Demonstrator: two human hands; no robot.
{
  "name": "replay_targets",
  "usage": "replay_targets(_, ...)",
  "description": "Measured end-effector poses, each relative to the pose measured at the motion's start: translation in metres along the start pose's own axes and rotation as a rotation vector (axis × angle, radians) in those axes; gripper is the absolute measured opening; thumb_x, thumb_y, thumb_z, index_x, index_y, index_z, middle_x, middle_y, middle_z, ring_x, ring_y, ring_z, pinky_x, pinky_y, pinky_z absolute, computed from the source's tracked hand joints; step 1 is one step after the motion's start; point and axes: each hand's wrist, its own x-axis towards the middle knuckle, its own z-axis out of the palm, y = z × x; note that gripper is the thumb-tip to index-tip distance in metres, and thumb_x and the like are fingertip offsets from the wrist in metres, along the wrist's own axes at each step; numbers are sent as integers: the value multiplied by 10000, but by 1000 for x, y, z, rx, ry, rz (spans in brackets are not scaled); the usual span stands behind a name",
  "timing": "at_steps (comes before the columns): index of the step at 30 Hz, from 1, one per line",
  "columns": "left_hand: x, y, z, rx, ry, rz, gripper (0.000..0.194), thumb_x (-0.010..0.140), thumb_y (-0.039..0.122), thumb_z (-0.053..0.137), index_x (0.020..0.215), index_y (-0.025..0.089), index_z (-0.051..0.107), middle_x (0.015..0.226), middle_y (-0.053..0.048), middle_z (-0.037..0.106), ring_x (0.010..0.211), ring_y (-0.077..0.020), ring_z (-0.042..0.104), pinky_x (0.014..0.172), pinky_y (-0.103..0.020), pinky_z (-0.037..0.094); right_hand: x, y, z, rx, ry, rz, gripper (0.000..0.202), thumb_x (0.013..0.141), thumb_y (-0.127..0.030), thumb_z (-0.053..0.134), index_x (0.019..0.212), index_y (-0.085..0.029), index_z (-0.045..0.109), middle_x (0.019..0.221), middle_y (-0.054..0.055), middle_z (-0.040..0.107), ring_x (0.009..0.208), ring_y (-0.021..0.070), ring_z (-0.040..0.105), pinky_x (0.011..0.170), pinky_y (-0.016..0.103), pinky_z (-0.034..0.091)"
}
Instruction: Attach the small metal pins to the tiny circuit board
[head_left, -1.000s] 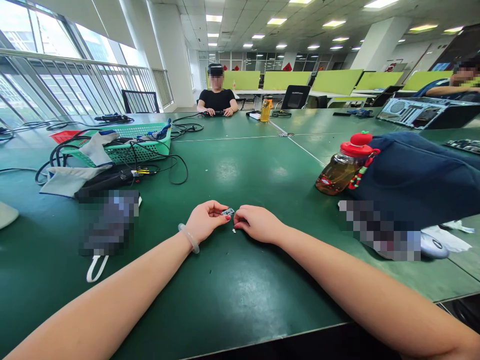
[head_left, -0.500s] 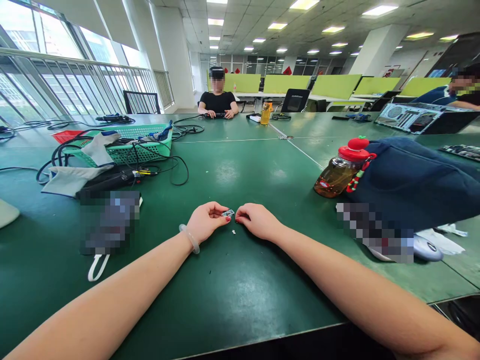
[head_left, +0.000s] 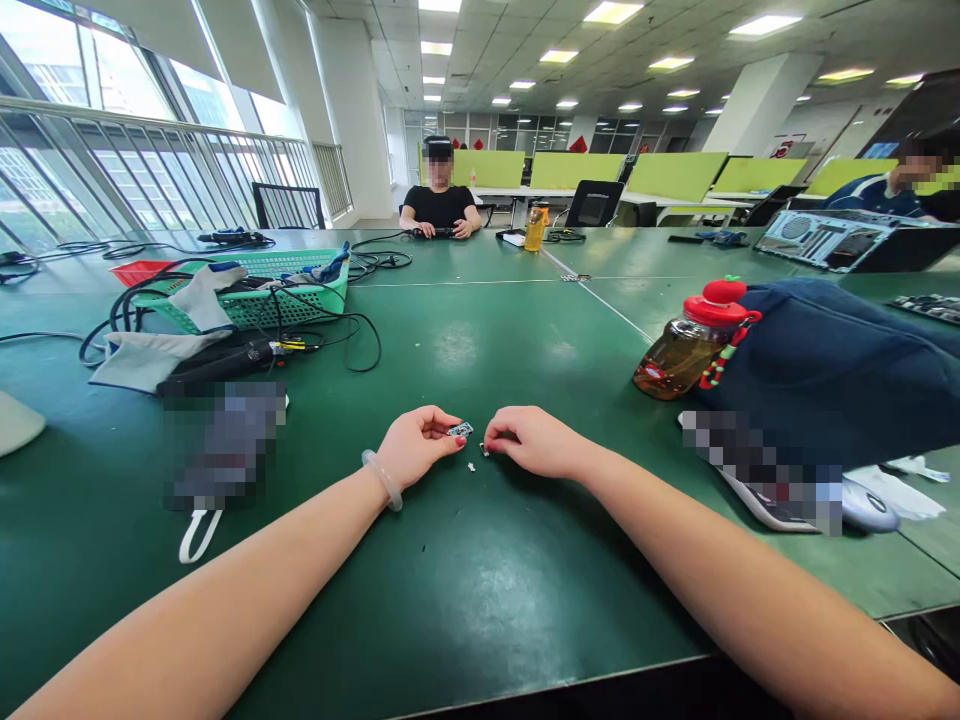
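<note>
Between the thumb and fingers of my left hand is a small circuit board, held just above the green table. My right hand is pinched closed a short gap to the right of the board. A tiny pale piece shows at its fingertips, too small to name. On the table below the two hands lies a small white part. A translucent bangle circles my left wrist.
Left: a green basket with cables and gloves, and a dark pouch-like thing, partly blurred. Right: a red-lidded bottle, a navy bag and a mouse. A person sits opposite; another is at far right beside a computer case.
My right hand has moved slightly right, away from the circuit board, and a tiny piece now shows at its fingertips. My left hand still holds the board. The view has shifted a little.
</note>
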Motion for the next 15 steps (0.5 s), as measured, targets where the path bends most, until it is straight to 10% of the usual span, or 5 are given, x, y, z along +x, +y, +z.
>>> replay_targets(15,-1,-4,2,156,-115,-49,266,523,156,754,737,135,598,672,-25,655,648,-149,631,695,-329,516,3,7,10,-306,90,56,114,829,-209,504,759,-203,595,797,10,592,697,125,544,592,232,351)
